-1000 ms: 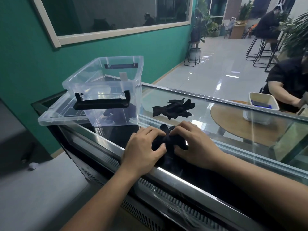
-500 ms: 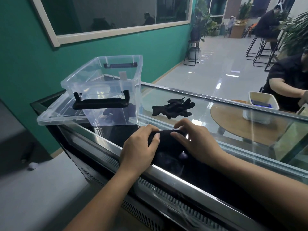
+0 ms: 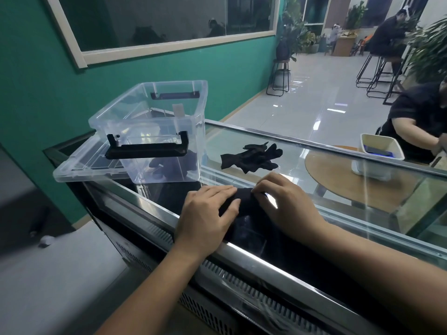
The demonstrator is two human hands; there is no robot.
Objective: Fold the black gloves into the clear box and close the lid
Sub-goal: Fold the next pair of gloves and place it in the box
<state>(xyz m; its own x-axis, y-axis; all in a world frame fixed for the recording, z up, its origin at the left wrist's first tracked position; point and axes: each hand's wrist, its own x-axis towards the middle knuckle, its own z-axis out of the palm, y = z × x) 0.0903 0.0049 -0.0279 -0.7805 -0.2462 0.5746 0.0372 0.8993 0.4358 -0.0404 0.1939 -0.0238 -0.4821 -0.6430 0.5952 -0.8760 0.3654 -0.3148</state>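
Observation:
A folded black glove (image 3: 245, 201) lies on the glass counter top (image 3: 338, 189) close to its near edge. My left hand (image 3: 205, 213) presses flat on the glove's left part with straight fingers. My right hand (image 3: 286, 201) has bent fingers that pinch the glove's far right edge. A second black glove (image 3: 251, 158) lies spread out on the glass just beyond. The clear box (image 3: 193, 131) stands open at the left, with dark gloves (image 3: 169, 165) on its bottom. Its clear lid (image 3: 79, 165) lies flat to the left of the box, partly under it.
The counter has a metal front rail (image 3: 266, 264) with vents below. Past the glass stand a round wooden table (image 3: 338, 180) with a white tray (image 3: 379, 146) and a seated person (image 3: 420, 117). A green wall (image 3: 48, 93) runs along the left.
The glove's fingers have been folded over, so it is now a compact bundle. My left hand has gone from gripping it to pressing flat on it. My right hand moved slightly right.

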